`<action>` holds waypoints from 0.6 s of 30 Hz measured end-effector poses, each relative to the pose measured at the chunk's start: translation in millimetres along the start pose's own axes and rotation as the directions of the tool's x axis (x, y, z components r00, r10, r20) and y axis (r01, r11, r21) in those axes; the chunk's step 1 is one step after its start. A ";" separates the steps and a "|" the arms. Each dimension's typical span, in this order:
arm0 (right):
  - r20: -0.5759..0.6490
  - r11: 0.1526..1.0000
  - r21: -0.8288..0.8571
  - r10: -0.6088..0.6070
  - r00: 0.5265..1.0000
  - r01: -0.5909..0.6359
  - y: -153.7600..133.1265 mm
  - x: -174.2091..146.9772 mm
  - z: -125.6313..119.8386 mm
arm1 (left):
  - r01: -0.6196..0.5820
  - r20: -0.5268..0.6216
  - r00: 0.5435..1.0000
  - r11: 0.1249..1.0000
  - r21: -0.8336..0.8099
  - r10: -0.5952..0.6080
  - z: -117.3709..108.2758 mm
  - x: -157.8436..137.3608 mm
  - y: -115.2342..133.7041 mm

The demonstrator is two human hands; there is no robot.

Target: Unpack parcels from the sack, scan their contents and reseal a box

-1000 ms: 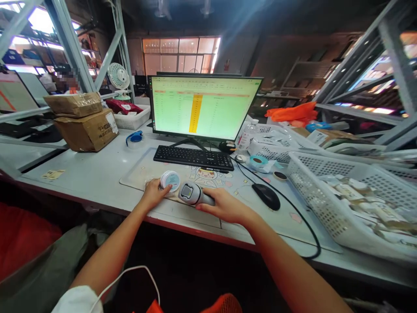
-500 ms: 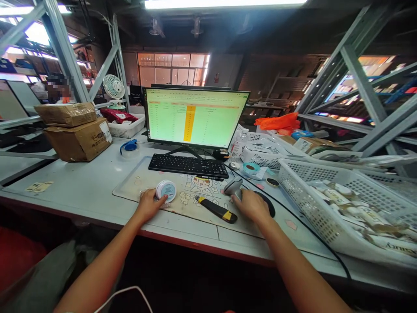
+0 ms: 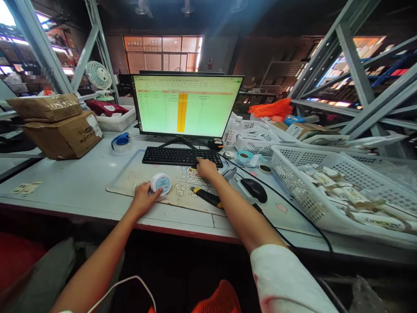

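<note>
"How far along is it?"
"The left hand (image 3: 144,201) pinches the white jar (image 3: 162,184) between thumb and fingers, by the mat's (image 3: 122,184) front edge, near the bench's (image 3: 74,184) front edge; it isn't set down yet."
"And the right hand (image 3: 207,168)?"
"At the keyboard's (image 3: 169,156) front edge, towards its right corner; I can't tell whether its fingers are spread or pressed together, nor whether a key is down; the scanner (image 3: 230,174) lies unheld beside that forearm, so the keyboard step looks under way, with the jar's release left."
"Containers?"
"The basket at the bench's right edge (image 3: 301,201) holds many pale packets (image 3: 355,198); the one at the back edge (image 3: 119,122) holds a red package (image 3: 103,107); the jar's contents are hidden."
</note>
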State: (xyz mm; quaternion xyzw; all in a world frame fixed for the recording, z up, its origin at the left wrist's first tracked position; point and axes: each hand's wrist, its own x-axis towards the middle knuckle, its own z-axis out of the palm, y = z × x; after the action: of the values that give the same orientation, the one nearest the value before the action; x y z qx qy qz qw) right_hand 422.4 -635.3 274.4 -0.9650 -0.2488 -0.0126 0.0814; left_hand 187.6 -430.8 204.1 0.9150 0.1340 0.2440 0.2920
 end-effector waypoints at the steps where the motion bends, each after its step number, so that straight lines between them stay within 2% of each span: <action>1: 0.020 1.000 0.008 0.001 1.000 -0.001 -0.3 3.2 0.6 | -0.003 0.003 1.000 1.000 -0.014 0.003 -0.1 0.1 0.1; 4: 0.046 0.999 0.047 0.005 0.999 -0.007 -3.7 9.0 -5.3 | 0.019 0.010 1.000 0.997 -0.069 -0.019 -2.0 0.0 1.8; 6: 0.010 0.995 0.095 -0.023 1.000 0.022 -12.7 7.6 -14.3 | 0.056 0.017 0.998 0.992 -0.111 -0.055 -4.2 -0.7 4.1; 8: -0.044 0.983 0.150 -0.103 0.994 0.108 -28.8 0.1 -22.5 | 0.085 0.026 0.996 0.985 -0.151 -0.082 -6.3 -1.6 6.6; 10: -0.064 0.932 0.261 -0.245 0.968 0.253 -49.8 -12.7 -23.9 | 0.089 0.034 0.996 0.977 -0.193 -0.083 -8.0 -2.4 8.4; 12: -0.035 0.778 0.491 -0.431 0.901 0.392 -71.7 -28.0 -14.7 | 0.083 0.017 0.997 0.960 -0.267 -0.081 -9.2 -2.7 8.5; 13: -0.030 0.655 0.626 -0.523 0.852 0.424 -81.9 -35.6 -6.3 | 0.080 -0.008 0.996 0.946 -0.315 -0.087 -9.7 -2.6 7.9; 15: -0.061 0.385 0.837 -0.641 0.765 0.389 -99.9 -49.2 15.1 | 0.076 -0.081 0.989 0.908 -0.412 -0.120 -10.8 -2.2 5.8; 16: -0.087 0.284 0.891 -0.659 0.747 0.354 -107.6 -55.0 26.7 | 0.075 -0.118 0.983 0.889 -0.451 -0.143 -11.3 -2.0 4.7; 18: -0.144 0.132 0.945 -0.652 0.745 0.298 -120.5 -65.3 48.5 | 0.074 -0.175 0.966 0.857 -0.511 -0.188 -12.1 -1.6 3.0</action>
State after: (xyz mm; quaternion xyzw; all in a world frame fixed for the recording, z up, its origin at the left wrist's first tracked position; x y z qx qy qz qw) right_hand 306.3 -554.6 240.5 -0.5856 -0.5143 0.2560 0.5719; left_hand 180.3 -428.2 213.9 0.7642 0.1599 0.3490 0.5183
